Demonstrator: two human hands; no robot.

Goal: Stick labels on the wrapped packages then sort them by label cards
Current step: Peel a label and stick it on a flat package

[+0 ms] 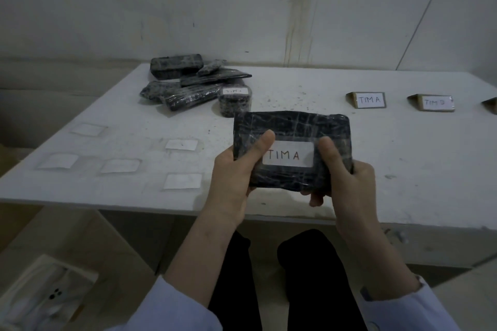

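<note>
A flat black wrapped package [293, 126] is held above the table's front edge, tilted toward me. A white label [289, 154] reading "TIM A" is stuck on its face. My left hand [236, 172] grips its left side, thumb pressing the label's left end. My right hand [344, 177] grips the right side, thumb beside the label's right end. Several blank labels [183, 180] lie on the table to the left. Card "TIM A" [369, 100] and card "TIM B" [434, 102] stand at the right; a third card [490, 105] is cut off by the frame.
A pile of black wrapped packages [188, 80] lies at the back left of the white table [390, 148]; a small round one [234, 101] in front of it carries a label. A box [45, 295] sits on the floor at the lower left. A wall stands behind.
</note>
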